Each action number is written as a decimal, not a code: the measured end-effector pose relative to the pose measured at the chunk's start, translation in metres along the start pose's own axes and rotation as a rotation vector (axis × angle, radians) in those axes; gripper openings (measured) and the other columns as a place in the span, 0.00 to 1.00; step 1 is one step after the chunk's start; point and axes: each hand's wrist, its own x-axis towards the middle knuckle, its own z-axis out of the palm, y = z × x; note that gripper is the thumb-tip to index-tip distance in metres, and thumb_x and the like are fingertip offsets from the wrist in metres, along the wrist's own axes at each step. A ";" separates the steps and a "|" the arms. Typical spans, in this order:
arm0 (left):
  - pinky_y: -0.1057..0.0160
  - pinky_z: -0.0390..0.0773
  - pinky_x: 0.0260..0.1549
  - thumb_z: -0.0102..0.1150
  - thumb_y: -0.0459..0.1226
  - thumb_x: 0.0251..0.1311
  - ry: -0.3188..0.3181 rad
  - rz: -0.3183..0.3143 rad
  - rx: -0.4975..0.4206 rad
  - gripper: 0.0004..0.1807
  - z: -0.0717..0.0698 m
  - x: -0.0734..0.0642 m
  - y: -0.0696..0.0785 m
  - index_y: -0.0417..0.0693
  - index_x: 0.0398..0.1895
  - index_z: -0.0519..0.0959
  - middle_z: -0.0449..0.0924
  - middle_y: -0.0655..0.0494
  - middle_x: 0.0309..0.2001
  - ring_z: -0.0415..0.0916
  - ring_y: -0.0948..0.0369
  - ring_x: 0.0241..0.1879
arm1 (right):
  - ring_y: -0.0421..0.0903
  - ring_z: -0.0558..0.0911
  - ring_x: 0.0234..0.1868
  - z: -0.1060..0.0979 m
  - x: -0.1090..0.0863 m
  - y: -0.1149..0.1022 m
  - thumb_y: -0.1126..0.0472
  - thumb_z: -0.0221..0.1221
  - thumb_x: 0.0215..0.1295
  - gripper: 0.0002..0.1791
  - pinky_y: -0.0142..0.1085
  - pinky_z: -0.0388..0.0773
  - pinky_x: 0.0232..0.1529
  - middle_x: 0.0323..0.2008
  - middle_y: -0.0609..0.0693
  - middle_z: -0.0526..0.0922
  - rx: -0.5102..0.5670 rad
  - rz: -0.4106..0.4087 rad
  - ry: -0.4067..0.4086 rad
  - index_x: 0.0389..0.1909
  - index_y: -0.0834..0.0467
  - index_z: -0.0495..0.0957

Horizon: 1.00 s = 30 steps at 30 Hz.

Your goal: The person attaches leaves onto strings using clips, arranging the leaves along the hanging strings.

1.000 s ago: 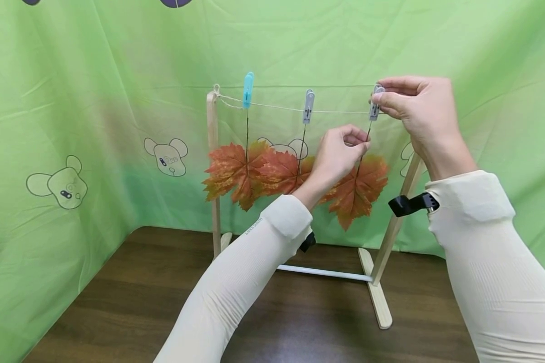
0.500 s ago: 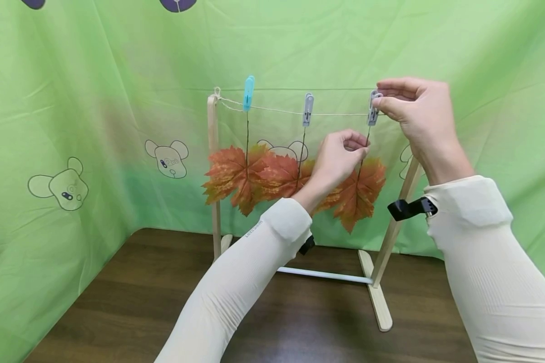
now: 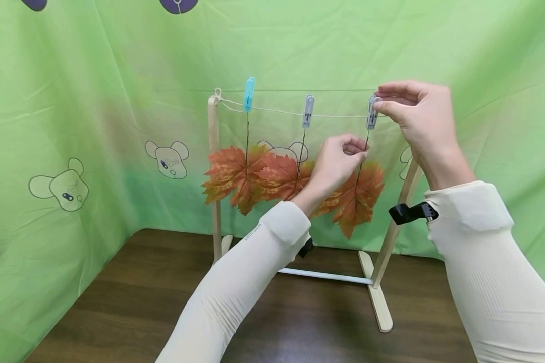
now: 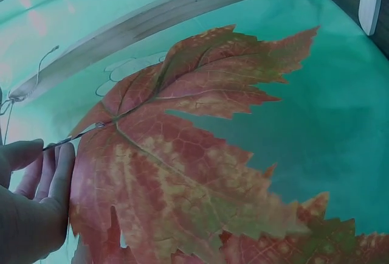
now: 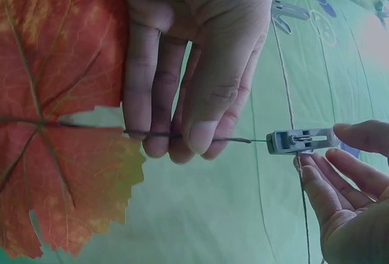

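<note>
My left hand (image 3: 338, 161) pinches the dark stem (image 5: 143, 133) of an orange-red artificial maple leaf (image 3: 358, 194) between thumb and fingers. Above it, my right hand (image 3: 424, 118) pinches the handle end of a grey clothespin (image 3: 372, 112), which sits at the string (image 3: 338, 116). In the right wrist view a thin green line runs between the stem's dark end and the clothespin; whether the clothespin grips it I cannot tell. A second grey clothespin (image 3: 308, 111) and a blue clothespin (image 3: 249, 95) hold two more leaves by their stems, the middle leaf (image 3: 281, 174) partly behind my left hand.
The string is tied to a wooden post (image 3: 213, 126) on the left; another wooden post (image 3: 397, 217) stands at right on a flat foot (image 3: 381, 307). A white rod (image 3: 324, 275) joins them low down. Green printed cloth (image 3: 109, 101) hangs behind the brown table (image 3: 118, 297).
The right clothespin, the leaf below it and both hands have shifted slightly down, the clothespin also a little left. The view has tilted a little. Both hands keep their pinch.
</note>
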 end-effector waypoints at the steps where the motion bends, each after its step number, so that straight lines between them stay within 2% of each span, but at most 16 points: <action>1: 0.77 0.77 0.33 0.68 0.31 0.67 -0.004 0.002 -0.006 0.05 0.000 0.000 -0.001 0.43 0.43 0.88 0.89 0.58 0.35 0.81 0.70 0.34 | 0.38 0.90 0.41 0.000 -0.001 0.000 0.77 0.70 0.60 0.14 0.21 0.83 0.44 0.37 0.45 0.92 -0.006 -0.005 0.006 0.43 0.59 0.90; 10: 0.76 0.81 0.46 0.66 0.33 0.70 -0.029 0.011 -0.063 0.16 -0.009 -0.013 0.001 0.46 0.59 0.85 0.90 0.55 0.53 0.86 0.67 0.50 | 0.37 0.89 0.43 -0.006 -0.014 0.001 0.76 0.68 0.60 0.15 0.20 0.82 0.45 0.37 0.43 0.92 -0.105 -0.115 0.053 0.46 0.59 0.90; 13: 0.76 0.81 0.50 0.65 0.35 0.71 -0.026 0.021 -0.050 0.19 -0.014 -0.019 0.003 0.49 0.63 0.84 0.88 0.57 0.58 0.85 0.68 0.54 | 0.36 0.88 0.45 -0.010 -0.021 0.001 0.74 0.68 0.62 0.15 0.19 0.81 0.46 0.39 0.41 0.91 -0.193 -0.135 0.077 0.46 0.56 0.90; 17: 0.74 0.81 0.52 0.65 0.37 0.72 -0.023 0.047 -0.036 0.19 -0.022 -0.028 0.004 0.51 0.65 0.83 0.86 0.59 0.62 0.83 0.69 0.58 | 0.33 0.87 0.48 -0.014 -0.030 0.002 0.72 0.68 0.63 0.16 0.18 0.80 0.48 0.43 0.38 0.90 -0.305 -0.144 0.103 0.49 0.54 0.90; 22: 0.73 0.80 0.56 0.61 0.40 0.75 -0.027 0.093 -0.040 0.19 -0.032 -0.038 0.002 0.50 0.65 0.82 0.85 0.58 0.63 0.82 0.68 0.60 | 0.31 0.86 0.51 -0.016 -0.043 0.008 0.70 0.68 0.65 0.17 0.20 0.80 0.54 0.46 0.36 0.87 -0.410 -0.182 0.108 0.55 0.61 0.86; 26: 0.72 0.80 0.58 0.57 0.42 0.78 -0.032 0.130 -0.006 0.19 -0.039 -0.047 -0.005 0.50 0.67 0.81 0.84 0.56 0.64 0.82 0.66 0.61 | 0.30 0.85 0.54 -0.018 -0.054 0.014 0.68 0.67 0.67 0.18 0.22 0.79 0.58 0.48 0.35 0.86 -0.495 -0.207 0.117 0.58 0.63 0.85; 30: 0.67 0.80 0.61 0.55 0.44 0.79 -0.021 0.194 0.096 0.19 -0.047 -0.057 -0.013 0.52 0.67 0.81 0.83 0.59 0.65 0.79 0.65 0.65 | 0.31 0.83 0.57 -0.017 -0.067 0.022 0.67 0.66 0.69 0.19 0.22 0.78 0.59 0.53 0.41 0.85 -0.601 -0.246 0.117 0.60 0.63 0.84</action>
